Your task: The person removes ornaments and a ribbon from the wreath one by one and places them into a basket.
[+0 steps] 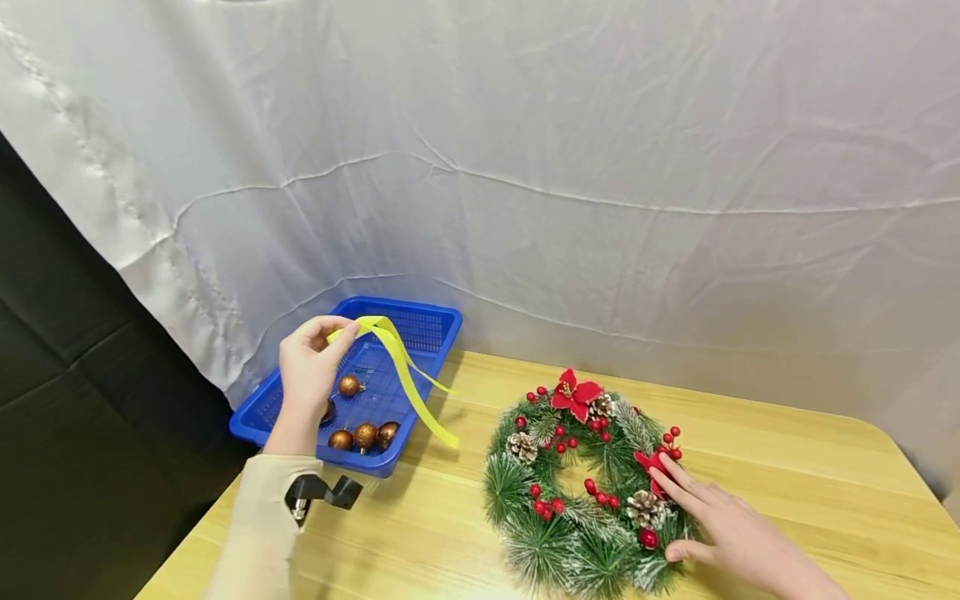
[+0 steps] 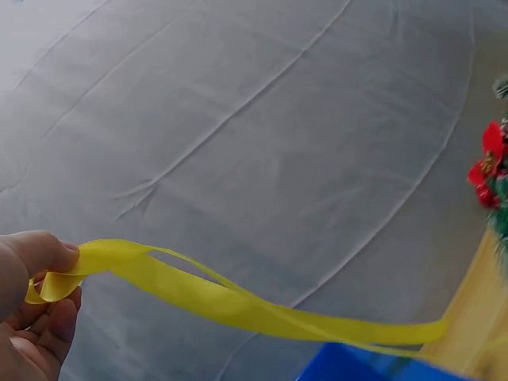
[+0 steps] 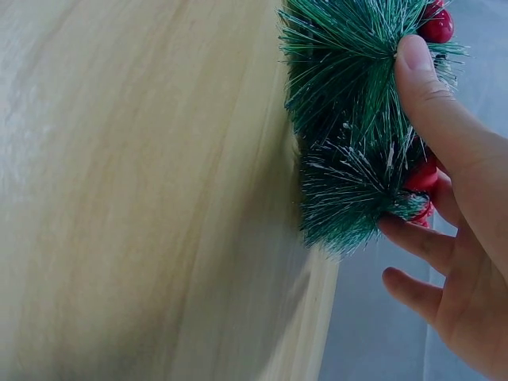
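A yellow ribbon (image 1: 406,377) hangs from the thumb and fingers of my left hand (image 1: 309,367), above the blue basket. Its two loose tails trail to the right, past the basket's rim. In the left wrist view the ribbon (image 2: 206,300) is looped between thumb and fingers. A green Christmas wreath (image 1: 508,485) with red berries, pinecones and red flowers lies on the table. My right hand (image 1: 738,533) rests on the wreath's right side, fingers extended over a red flower. In the right wrist view, the thumb touches the wreath's green bristles (image 3: 349,87).
The blue basket (image 1: 447,327) stands at the back left and holds several brown glittery baubles (image 1: 365,436). A pale curtain (image 1: 570,150) hangs behind the wooden table (image 1: 810,467). Dark cloth (image 1: 82,375) is at the left.
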A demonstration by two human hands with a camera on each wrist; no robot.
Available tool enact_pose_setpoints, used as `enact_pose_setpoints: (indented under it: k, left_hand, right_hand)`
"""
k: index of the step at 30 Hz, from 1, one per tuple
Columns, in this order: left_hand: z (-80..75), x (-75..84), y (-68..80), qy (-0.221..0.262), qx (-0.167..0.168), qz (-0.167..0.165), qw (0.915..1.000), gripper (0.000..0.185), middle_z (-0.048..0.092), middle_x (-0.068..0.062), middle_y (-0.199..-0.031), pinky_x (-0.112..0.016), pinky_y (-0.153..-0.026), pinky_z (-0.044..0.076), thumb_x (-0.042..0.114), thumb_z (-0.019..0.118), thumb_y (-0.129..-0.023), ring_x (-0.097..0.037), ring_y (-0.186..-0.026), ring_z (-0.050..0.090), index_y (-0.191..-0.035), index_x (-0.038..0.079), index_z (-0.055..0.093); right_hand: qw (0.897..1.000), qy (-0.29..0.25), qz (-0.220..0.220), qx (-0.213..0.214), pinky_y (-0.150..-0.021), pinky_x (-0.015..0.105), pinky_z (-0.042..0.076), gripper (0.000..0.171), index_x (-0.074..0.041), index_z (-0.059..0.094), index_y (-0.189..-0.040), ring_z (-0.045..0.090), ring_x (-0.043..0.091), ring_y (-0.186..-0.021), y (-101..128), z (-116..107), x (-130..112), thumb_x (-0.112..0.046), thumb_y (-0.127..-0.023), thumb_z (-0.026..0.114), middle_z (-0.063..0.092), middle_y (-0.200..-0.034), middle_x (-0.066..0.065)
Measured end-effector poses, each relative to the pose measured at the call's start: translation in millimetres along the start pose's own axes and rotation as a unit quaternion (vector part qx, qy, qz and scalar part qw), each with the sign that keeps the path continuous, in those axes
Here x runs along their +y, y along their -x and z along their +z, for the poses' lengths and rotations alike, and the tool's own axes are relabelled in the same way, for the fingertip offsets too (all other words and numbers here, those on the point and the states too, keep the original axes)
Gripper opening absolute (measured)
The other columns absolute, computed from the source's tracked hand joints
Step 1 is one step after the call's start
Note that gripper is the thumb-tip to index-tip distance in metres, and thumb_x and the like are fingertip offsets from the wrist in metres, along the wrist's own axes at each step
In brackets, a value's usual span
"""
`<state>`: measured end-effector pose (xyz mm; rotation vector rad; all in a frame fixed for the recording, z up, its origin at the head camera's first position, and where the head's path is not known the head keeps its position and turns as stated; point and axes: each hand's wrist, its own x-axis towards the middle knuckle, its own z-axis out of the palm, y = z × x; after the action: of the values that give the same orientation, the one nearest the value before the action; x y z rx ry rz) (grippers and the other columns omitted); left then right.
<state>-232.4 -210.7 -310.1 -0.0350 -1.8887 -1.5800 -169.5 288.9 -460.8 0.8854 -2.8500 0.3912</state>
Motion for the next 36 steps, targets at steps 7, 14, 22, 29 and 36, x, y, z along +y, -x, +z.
enact_pose_setpoints:
  k: [7, 14, 22, 29, 36]
  left_hand:
    - [-18.6, -16.3, -17.2, 0.015, 0.047, 0.002, 0.9988, 0.021, 0.065, 0.01, -0.072, -0.016, -0.054, 0.04, 0.008, 0.073, -0.084, -0.004, -0.058, 0.051, -0.093, -0.01, 0.067]
    - [-35.6, -26.9, -34.6, 0.08, 0.087, -0.001, 0.993, 0.014, 0.067, 0.004, -0.073, -0.015, -0.058, 0.045, 0.005, 0.076, -0.081, -0.006, -0.061, 0.056, -0.089, -0.005, 0.07]
    - [-43.9, -17.2, -38.7, 0.13, 0.108, 0.004, 0.9855, 0.013, 0.068, 0.0, -0.076, -0.015, -0.066, 0.049, 0.005, 0.077, -0.079, -0.009, -0.067, 0.061, -0.086, -0.004, 0.071]
    - [-42.0, -26.3, -37.7, 0.057, 0.079, -0.017, 0.9951, 0.012, 0.067, 0.006, -0.074, -0.015, -0.059, 0.045, 0.006, 0.076, -0.081, -0.006, -0.062, 0.055, -0.089, -0.002, 0.071]
    - [-35.4, -48.3, -24.7, -0.065, -0.074, -0.04, 0.9943, 0.026, 0.066, 0.01, -0.08, -0.015, -0.064, 0.046, 0.014, 0.071, -0.087, -0.004, -0.073, 0.057, -0.101, -0.008, 0.067]
  right_hand:
    - [1.0, -0.005, 0.001, 0.001, -0.084, 0.07, 0.041, 0.09, -0.022, 0.032, -0.15, 0.048, 0.056, -0.112, 1, 1, 0, -0.06, -0.076, 0.064, 0.03, -0.152, 0.011]
    - [1.0, -0.009, 0.004, -0.004, -0.085, 0.069, 0.041, 0.09, -0.023, 0.031, -0.151, 0.049, 0.055, -0.111, 1, 3, 1, -0.06, -0.076, 0.064, 0.029, -0.153, 0.01]
    - [1.0, -0.005, -0.004, 0.007, -0.083, 0.07, 0.041, 0.09, -0.022, 0.032, -0.15, 0.05, 0.056, -0.109, 2, 2, 2, -0.058, -0.075, 0.066, 0.03, -0.153, 0.01]
    - [1.0, -0.009, 0.005, 0.001, -0.085, 0.07, 0.04, 0.09, -0.022, 0.032, -0.151, 0.05, 0.055, -0.11, 1, 3, 2, -0.059, -0.076, 0.065, 0.03, -0.153, 0.01]
    - [1.0, -0.007, -0.005, 0.005, -0.087, 0.069, 0.039, 0.091, -0.021, 0.032, -0.15, 0.052, 0.052, -0.109, 1, 2, 2, -0.058, -0.075, 0.066, 0.029, -0.153, 0.01]
